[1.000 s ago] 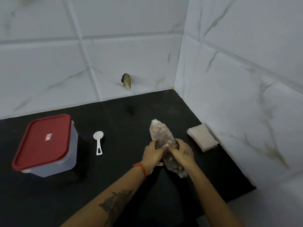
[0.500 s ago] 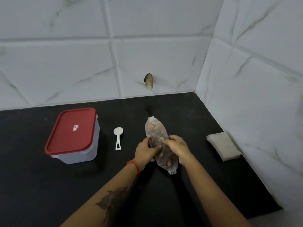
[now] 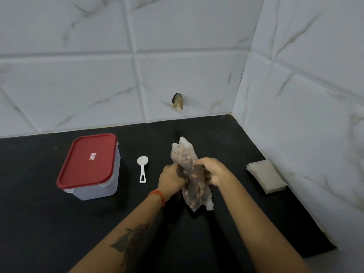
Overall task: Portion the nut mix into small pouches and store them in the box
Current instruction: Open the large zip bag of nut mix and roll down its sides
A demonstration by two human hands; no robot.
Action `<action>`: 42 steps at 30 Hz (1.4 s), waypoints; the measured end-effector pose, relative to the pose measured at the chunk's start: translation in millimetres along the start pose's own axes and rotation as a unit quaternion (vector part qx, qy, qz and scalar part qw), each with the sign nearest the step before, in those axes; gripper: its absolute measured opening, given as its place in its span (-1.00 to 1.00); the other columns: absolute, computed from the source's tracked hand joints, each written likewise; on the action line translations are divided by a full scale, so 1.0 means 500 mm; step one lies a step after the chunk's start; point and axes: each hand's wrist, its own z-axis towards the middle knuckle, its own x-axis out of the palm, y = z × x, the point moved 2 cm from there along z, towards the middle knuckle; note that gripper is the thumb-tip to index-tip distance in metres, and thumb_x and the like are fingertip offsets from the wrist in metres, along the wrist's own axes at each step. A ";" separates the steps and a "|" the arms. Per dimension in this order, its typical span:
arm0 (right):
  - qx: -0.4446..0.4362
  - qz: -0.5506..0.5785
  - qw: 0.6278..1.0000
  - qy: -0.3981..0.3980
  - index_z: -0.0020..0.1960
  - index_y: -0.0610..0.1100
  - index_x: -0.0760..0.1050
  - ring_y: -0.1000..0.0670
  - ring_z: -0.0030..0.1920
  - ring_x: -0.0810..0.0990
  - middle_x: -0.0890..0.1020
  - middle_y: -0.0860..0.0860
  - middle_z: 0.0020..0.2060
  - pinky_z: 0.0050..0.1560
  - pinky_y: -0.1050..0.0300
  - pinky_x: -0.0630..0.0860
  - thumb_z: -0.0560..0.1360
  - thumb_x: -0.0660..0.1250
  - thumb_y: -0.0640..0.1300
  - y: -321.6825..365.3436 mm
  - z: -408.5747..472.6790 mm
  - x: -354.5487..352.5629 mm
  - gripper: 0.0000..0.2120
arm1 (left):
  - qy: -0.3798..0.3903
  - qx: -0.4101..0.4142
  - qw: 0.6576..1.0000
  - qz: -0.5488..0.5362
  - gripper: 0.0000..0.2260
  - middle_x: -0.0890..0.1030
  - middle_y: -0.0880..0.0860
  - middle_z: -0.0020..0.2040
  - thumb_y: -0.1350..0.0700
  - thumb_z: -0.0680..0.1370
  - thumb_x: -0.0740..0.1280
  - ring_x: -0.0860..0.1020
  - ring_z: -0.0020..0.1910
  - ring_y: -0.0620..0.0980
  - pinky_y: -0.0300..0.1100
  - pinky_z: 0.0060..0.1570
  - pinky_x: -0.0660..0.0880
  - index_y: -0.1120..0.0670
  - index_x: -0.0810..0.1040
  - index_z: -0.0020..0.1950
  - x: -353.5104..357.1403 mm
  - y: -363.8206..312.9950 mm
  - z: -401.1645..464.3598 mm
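A long clear bag of nut mix (image 3: 185,154) is held a little above the black counter (image 3: 226,142), its far end pointing at the back wall. My left hand (image 3: 170,177) grips its left side and my right hand (image 3: 213,170) grips its right side at the middle. A translucent box with a red lid (image 3: 88,166) stands shut at the left. A small white scoop (image 3: 142,169) lies between the box and the bag. A stack of small empty pouches (image 3: 265,176) lies by the right wall.
White marble-look tiled walls meet in a corner at the back right. A chipped hole (image 3: 177,101) marks the back wall just above the counter. The counter's front right edge ends near a pale surface (image 3: 334,261).
The view has swung right and closer, so the box and scoop sit nearer the centre. Both hands kept their hold on the bag, which has tilted up slightly off the counter.
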 end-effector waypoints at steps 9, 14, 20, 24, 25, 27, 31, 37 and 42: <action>-0.014 0.013 1.000 0.002 0.08 -0.19 0.53 0.01 -0.13 0.53 0.57 -0.07 -0.07 -0.25 0.16 0.46 0.47 0.38 -0.11 0.031 -0.031 0.007 -0.76 | -0.028 0.014 0.998 -0.053 -0.46 0.51 0.07 0.09 0.30 0.41 0.25 0.56 0.01 0.10 0.06 0.04 0.57 -0.06 0.41 0.36 -0.041 -0.037 -0.025; -0.019 -0.013 1.000 0.020 0.07 -0.20 0.54 -0.09 -0.04 0.60 0.63 -0.14 -0.04 -0.02 -0.02 0.55 0.49 0.35 -0.10 0.045 -0.056 0.016 -0.77 | -0.014 -0.010 0.995 -0.094 -0.74 0.58 0.03 0.04 0.21 0.51 0.30 0.57 0.03 0.01 -0.02 0.08 0.57 0.09 0.56 0.19 -0.053 -0.059 -0.029; -0.035 0.042 0.997 0.048 0.14 -0.20 0.50 -0.10 -0.03 0.61 0.63 -0.16 -0.02 -0.01 0.01 0.54 0.51 0.34 -0.06 0.066 -0.073 0.015 -0.72 | -0.001 -0.018 0.988 -0.151 -0.47 0.56 0.14 0.12 0.22 0.46 0.40 0.59 0.02 0.03 -0.04 0.06 0.57 0.07 0.33 0.40 -0.079 -0.069 -0.031; -0.040 0.046 0.997 0.040 0.05 -0.19 0.55 -0.01 -0.08 0.58 0.62 -0.08 -0.08 -0.13 0.11 0.52 0.50 0.36 -0.04 0.085 -0.089 0.015 -0.76 | 0.006 -0.015 0.986 -0.164 -0.55 0.52 0.11 0.20 0.29 0.50 0.33 0.57 0.05 0.02 -0.07 0.03 0.59 0.09 0.42 0.38 -0.090 -0.083 -0.030; -0.041 0.037 0.998 0.036 0.03 -0.18 0.56 -0.02 -0.06 0.58 0.62 -0.08 -0.07 -0.10 0.10 0.51 0.49 0.36 -0.03 0.087 -0.093 0.016 -0.77 | -0.001 -0.010 0.985 -0.170 -0.58 0.52 0.10 0.20 0.28 0.51 0.33 0.56 0.07 0.02 -0.10 -0.01 0.60 0.11 0.43 0.36 -0.093 -0.088 -0.030; -0.046 0.022 0.998 0.032 0.10 -0.16 0.54 -0.06 -0.01 0.58 0.62 -0.10 0.00 -0.01 0.01 0.51 0.48 0.37 -0.01 0.091 -0.101 0.018 -0.73 | -0.002 -0.009 0.981 -0.193 -0.61 0.53 0.11 0.14 0.28 0.52 0.34 0.58 0.02 0.02 -0.17 -0.12 0.61 0.16 0.44 0.34 -0.098 -0.098 -0.031; -0.064 0.027 0.996 0.051 0.30 -0.16 0.43 -0.16 0.12 0.57 0.58 -0.18 0.14 0.26 -0.16 0.45 0.48 0.36 0.03 0.106 -0.115 0.021 -0.54 | 0.015 -0.011 0.972 -0.235 -0.60 0.56 0.12 0.00 0.31 0.54 0.31 0.60 -0.15 -0.01 -0.31 -0.37 0.56 0.17 0.37 0.36 -0.108 -0.125 -0.040; -0.102 0.052 0.992 0.044 0.20 -0.22 0.47 -0.11 0.06 0.59 0.61 -0.14 0.05 0.13 -0.05 0.53 0.51 0.30 0.12 0.129 -0.132 0.015 -0.55 | 0.015 0.021 0.972 -0.233 -0.61 0.55 0.09 0.05 0.25 0.56 0.29 0.60 -0.08 -0.03 -0.28 -0.29 0.58 0.14 0.38 0.39 -0.135 -0.156 -0.046; -0.081 0.099 0.988 0.083 0.17 -0.25 0.52 -0.09 -0.01 0.60 0.61 -0.14 0.06 -0.10 0.03 0.56 0.50 0.28 0.19 0.136 -0.149 0.022 -0.48 | 0.029 0.032 0.970 -0.237 -0.71 0.57 0.04 0.01 0.19 0.60 0.26 0.61 -0.13 -0.06 -0.26 -0.27 0.60 0.15 0.44 0.32 -0.147 -0.175 -0.060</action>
